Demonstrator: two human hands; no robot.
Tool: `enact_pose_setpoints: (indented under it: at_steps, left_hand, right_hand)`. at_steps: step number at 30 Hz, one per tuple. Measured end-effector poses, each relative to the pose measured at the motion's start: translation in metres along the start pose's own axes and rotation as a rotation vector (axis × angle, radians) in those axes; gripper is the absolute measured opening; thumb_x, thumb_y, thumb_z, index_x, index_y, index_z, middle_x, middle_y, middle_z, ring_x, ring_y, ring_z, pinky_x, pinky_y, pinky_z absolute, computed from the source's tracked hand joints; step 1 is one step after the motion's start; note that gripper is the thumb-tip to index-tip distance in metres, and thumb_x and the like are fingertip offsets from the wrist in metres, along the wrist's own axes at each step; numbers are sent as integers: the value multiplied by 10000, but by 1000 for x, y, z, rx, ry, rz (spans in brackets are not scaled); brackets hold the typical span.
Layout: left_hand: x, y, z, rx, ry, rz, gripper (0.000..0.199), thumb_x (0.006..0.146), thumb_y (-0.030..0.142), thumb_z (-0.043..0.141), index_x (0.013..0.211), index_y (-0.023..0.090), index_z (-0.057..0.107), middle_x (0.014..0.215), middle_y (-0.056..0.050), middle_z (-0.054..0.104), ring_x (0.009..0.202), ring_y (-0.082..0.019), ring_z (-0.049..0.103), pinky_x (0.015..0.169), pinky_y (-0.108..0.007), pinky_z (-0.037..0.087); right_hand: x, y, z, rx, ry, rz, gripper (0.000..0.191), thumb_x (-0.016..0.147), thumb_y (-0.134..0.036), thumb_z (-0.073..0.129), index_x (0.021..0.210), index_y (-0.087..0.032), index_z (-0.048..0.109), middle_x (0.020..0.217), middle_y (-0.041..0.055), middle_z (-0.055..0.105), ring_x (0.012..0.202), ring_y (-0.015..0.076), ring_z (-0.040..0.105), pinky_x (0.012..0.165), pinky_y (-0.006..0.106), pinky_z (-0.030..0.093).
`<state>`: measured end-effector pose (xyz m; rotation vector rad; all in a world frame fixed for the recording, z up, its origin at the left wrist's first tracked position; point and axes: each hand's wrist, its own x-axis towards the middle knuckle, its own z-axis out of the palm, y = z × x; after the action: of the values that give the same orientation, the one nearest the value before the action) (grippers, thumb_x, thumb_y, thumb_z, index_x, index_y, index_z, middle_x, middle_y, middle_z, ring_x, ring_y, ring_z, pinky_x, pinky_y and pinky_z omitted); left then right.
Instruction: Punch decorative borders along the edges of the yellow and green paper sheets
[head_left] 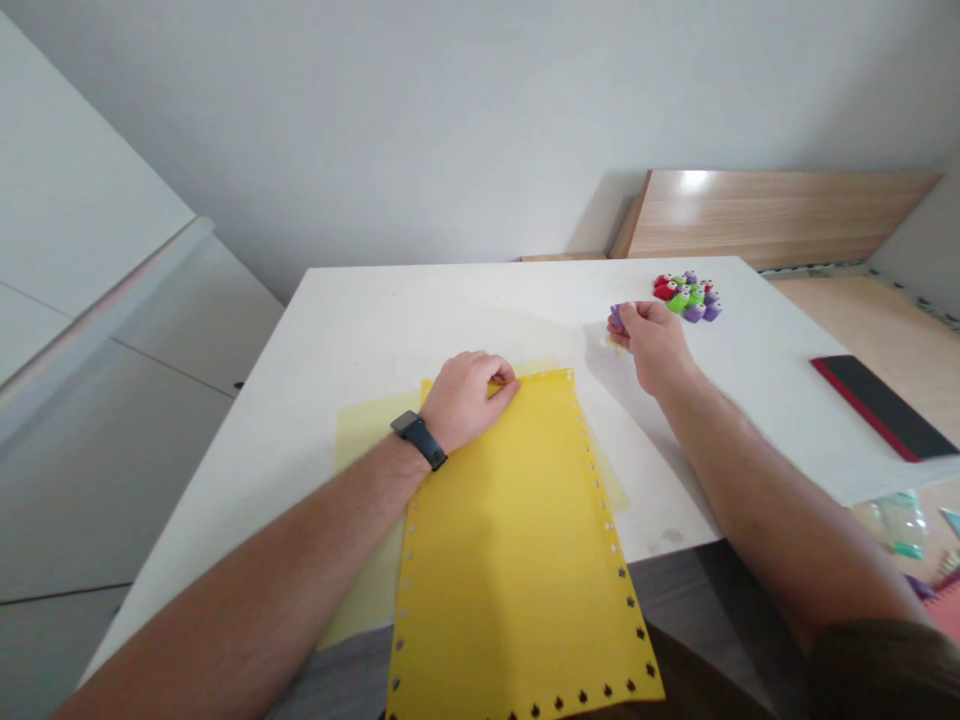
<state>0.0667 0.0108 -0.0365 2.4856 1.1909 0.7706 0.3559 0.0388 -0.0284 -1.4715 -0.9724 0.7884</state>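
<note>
A yellow paper sheet (517, 540) lies over the table's front part, its lower end hanging past the edge. Small leaf-like cut-outs run along its left, right and bottom borders, with a few at the top right corner. My left hand (474, 395), a dark watch (419, 438) on its wrist, pinches the sheet's top edge. To the right, my right hand (651, 335) grips a small purple craft punch (616, 316), mostly hidden by the fingers and apart from the sheet. Tiny yellow bits (615, 342) show just beneath those fingers.
Several red, green and purple craft punches (688, 296) cluster at the back right of the white table (390, 310). A black and red flat object (881, 405) lies at the right edge. Beyond it, lower down, is a clear plastic container (901, 522). A wooden board (765, 215) stands behind.
</note>
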Motion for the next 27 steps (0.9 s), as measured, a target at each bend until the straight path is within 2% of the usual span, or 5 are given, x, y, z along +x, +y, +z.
enact_pose_setpoints:
  at_steps: [3,9,13,15,27]
  left_hand:
    - [0,0,0,-2,3,1,123,917,298,604,849,214,662,862,-38,712,847,-216,633,790,-364,462]
    - [0,1,-1,-14,3,-3,122,915,296,601,848,214,661,866,-42,715,849,-215,638,793,-365,471]
    - [0,0,0,-10,6,-9,122,913,297,601,846,215,661,865,-44,715,853,-217,639,796,-366,472]
    - [0,0,0,-7,8,-7,122,914,298,604,848,214,662,862,-40,714,848,-216,637,794,-367,470]
    - [-1,-1,1,-28,16,-12,125,922,305,601,857,214,656,878,-45,721,859,-217,644,803,-369,481]
  right_hand:
    - [0,-6,-2,52,73,2,259,841,-438,697,816,-198,602,778,17,647,648,114,607,630,268,553]
    - [-6,-5,2,13,-13,154,226,823,-384,722,786,-192,608,765,56,672,613,132,615,562,275,547]
    - [2,1,-1,-64,117,84,210,822,-368,705,794,-198,585,727,25,644,577,114,573,545,254,515]
    - [4,1,-3,-65,120,46,210,834,-387,679,819,-202,582,743,17,644,598,117,576,567,260,517]
    - [-29,-3,5,-703,-409,-310,204,841,-420,682,895,-228,727,798,27,713,684,167,586,640,306,434]
